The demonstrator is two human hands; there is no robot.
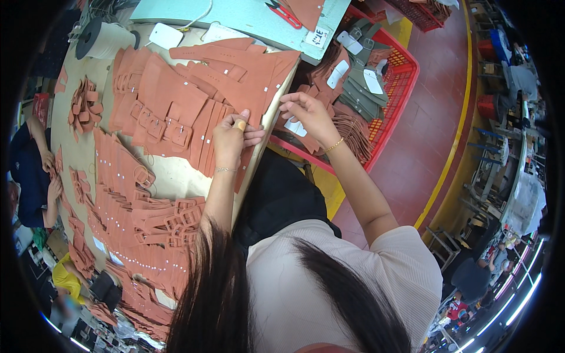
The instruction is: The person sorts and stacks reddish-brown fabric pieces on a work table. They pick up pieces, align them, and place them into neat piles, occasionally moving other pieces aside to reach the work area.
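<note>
My left hand [231,140] rests over reddish-brown leather pieces near the table's right edge. Its fingers are stretched out and apart, and the thumb wears a yellow finger cover. Beneath and beyond it lie overlapping leather panels [241,70] with small white stickers. Leather straps with buckles [176,132] fan out to its left. My right hand [312,119] hovers just off the table's edge, fingers loosely bent with a gap between them; I see nothing in it. Below it is a red crate [406,76] holding brown and grey-green strap bundles with white tags.
A spool of cord [103,40] stands at the table's far left. Red-handled snips [287,16] lie on a pale green board [235,15]. More leather rows [126,200] cover the near table. Another person's hands [52,176] work at the left. A yellow line [453,153] crosses the red floor.
</note>
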